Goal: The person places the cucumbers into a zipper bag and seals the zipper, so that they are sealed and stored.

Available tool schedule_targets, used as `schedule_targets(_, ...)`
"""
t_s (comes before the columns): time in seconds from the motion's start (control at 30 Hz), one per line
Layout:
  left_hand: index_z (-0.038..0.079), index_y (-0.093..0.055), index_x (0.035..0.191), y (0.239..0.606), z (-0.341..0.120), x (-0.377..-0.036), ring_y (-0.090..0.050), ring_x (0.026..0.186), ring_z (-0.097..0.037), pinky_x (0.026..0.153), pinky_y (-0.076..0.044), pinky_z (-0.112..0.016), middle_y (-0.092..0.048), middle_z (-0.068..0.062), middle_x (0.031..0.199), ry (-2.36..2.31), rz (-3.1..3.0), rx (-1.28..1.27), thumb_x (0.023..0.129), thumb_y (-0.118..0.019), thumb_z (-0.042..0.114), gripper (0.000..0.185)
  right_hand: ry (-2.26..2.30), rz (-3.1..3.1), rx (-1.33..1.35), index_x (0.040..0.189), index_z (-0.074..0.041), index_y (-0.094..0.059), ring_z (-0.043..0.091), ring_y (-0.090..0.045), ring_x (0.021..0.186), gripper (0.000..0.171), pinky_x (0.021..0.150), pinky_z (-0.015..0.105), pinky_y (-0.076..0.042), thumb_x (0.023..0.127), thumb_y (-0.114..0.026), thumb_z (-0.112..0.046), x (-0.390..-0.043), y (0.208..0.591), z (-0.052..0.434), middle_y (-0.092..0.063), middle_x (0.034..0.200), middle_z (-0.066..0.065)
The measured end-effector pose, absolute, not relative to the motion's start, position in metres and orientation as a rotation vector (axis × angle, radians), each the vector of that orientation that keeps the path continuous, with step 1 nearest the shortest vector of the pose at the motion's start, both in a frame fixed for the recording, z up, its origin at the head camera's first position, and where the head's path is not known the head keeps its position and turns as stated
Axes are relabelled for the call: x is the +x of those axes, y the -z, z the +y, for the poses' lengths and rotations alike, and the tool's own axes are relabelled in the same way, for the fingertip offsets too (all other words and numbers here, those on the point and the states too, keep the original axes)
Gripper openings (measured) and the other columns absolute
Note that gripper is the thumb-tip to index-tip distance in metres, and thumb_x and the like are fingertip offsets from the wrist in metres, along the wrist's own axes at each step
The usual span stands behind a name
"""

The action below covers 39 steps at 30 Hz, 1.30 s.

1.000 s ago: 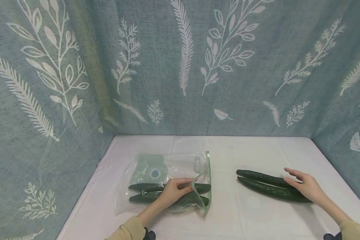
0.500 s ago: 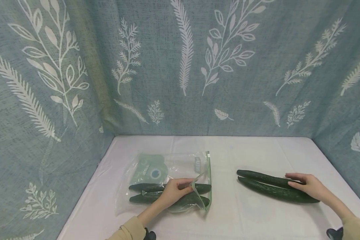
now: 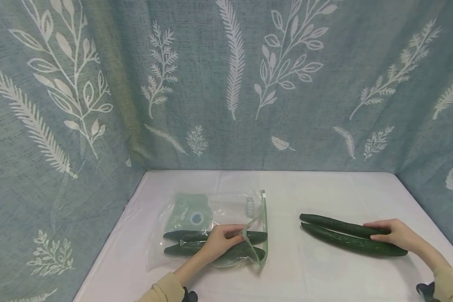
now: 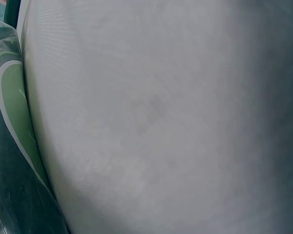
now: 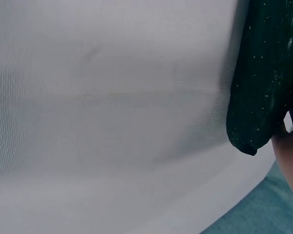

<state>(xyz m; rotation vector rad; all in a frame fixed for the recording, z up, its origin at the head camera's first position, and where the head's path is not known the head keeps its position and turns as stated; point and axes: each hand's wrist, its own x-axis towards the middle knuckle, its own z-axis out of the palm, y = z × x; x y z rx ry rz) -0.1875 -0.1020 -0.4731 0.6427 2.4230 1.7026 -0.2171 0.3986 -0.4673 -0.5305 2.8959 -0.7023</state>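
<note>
The left hand is pinching the green rim of the bag, holding its mouth open just beside two cucumbers lying inside. The right hand is gripping the near end of the loose pair, lying well apart on the table

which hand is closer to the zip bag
Left. The left hand pinches the zip bag at its open edge; the right hand is far off, gripping the loose cucumbers.
</note>
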Motion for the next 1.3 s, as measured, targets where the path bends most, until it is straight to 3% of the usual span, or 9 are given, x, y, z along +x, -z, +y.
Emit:
schedule_targets(0.1,0.011,-0.064,0.110,0.487,-0.103,-0.193,-0.062,0.099,-0.014,0.082,-0.049,-0.018,-0.066,-0.006,0.106,-1.711,2.423,0.643,0.079,-0.066,0.025,0.034,0.743,2.878,-0.481,0.106,0.001,-0.064,-0.002,-0.056,0.087,0.044,0.072,0.024,-0.050,0.075,-0.070,-0.030,-0.216,0.469,0.400,-0.065,0.102,0.017)
schedule_targets(0.33,0.011,-0.064,0.109,0.495,-0.103,-0.197,-0.062,0.097,-0.012,0.081,-0.050,-0.019,-0.066,-0.006,0.105,-1.709,2.433,0.651,0.079,-0.066,0.025,0.033,0.797,2.812,-0.318,0.113,0.002,-0.060,0.032,-0.060,0.095,0.052,0.076,0.039,-0.051,0.076,-0.068,-0.034,-0.215,0.474,0.401,-0.062,0.108,0.021)
schedule_targets(0.57,0.005,-0.063,0.109,0.494,-0.103,-0.197,-0.062,0.099,-0.022,0.081,-0.051,-0.021,-0.065,-0.011,0.106,-1.705,2.438,0.650,0.080,-0.066,0.016,0.031,0.828,2.790,-0.257,0.114,0.001,-0.059,0.040,-0.056,0.099,0.054,0.078,0.045,-0.049,0.075,-0.069,-0.036,-0.213,0.476,0.400,-0.060,0.110,0.024)
schedule_targets(0.9,0.014,-0.064,0.109,0.494,-0.104,-0.197,-0.061,0.099,-0.012,0.082,-0.050,-0.018,-0.066,0.000,0.106,-1.704,2.426,0.630,0.079,-0.066,0.029,0.034,0.825,2.800,-0.258,0.114,0.000,-0.060,0.027,-0.061,0.095,0.054,0.077,0.038,-0.051,0.075,-0.068,-0.037,-0.214,0.476,0.399,-0.060,0.111,0.022)
schedule_targets(1.2,0.006,-0.063,0.110,0.493,-0.104,-0.197,-0.062,0.098,-0.016,0.081,-0.051,-0.020,-0.066,-0.007,0.105,-1.729,2.427,0.693,0.080,-0.065,0.023,0.034,0.841,2.807,-0.254,0.114,-0.001,-0.060,0.012,-0.060,0.092,0.054,0.078,0.039,-0.051,0.075,-0.068,-0.038,-0.213,0.475,0.399,-0.060,0.111,0.021)
schedule_targets(1.3,0.007,-0.063,0.110,0.493,-0.103,-0.197,-0.062,0.098,-0.013,0.082,-0.050,-0.019,-0.066,-0.005,0.105,-1.720,2.428,0.680,0.080,-0.065,0.025,0.035,0.842,2.811,-0.276,0.113,0.001,-0.060,0.018,-0.060,0.093,0.053,0.077,0.040,-0.051,0.076,-0.068,-0.036,-0.214,0.476,0.400,-0.060,0.110,0.022)
